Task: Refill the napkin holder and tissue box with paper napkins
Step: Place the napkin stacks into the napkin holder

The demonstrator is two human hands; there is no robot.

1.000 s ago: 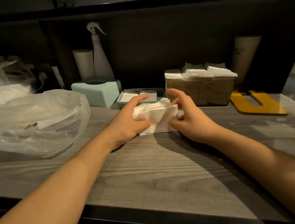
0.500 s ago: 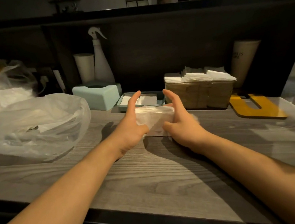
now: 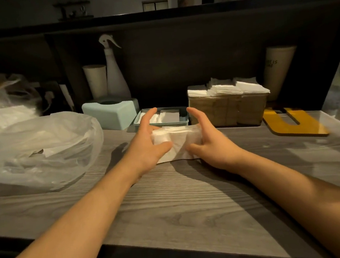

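Dim light fell across a grey wood-grain desk [image 3: 171, 200] that ran up to a dark back wall with a ledge along its top. Near the middle of the desk lay a white stack of napkins [image 3: 176, 143], its lower edge resting on the surface. The left hand [image 3: 146, 145] pressed against the stack's left end, thumb laid over the front face and fingers stretched up past it. The right hand [image 3: 209, 144] met the right end the same way, thumb on the front and fingers lightly curved above. Each grip was released rather than clenched, the stack squeezed between the two palms.

Just behind the hands sat a shallow teal tray [image 3: 160, 122] with some white and grey paper in it. To its left stood a pale blue tissue box [image 3: 110, 114] with a dark oval opening on top. To the tray's right stood a brown napkin holder [image 3: 228, 111], white napkins piled above its rim. A white spray bottle [image 3: 115, 74] and a paper cup [image 3: 96, 80] stood behind the tissue box, and a tall printed cup [image 3: 279, 68] stood beyond the holder. A crumpled clear plastic bag [image 3: 41, 148] lay at the left, and a flat yellow board [image 3: 294, 123] lay at the right.
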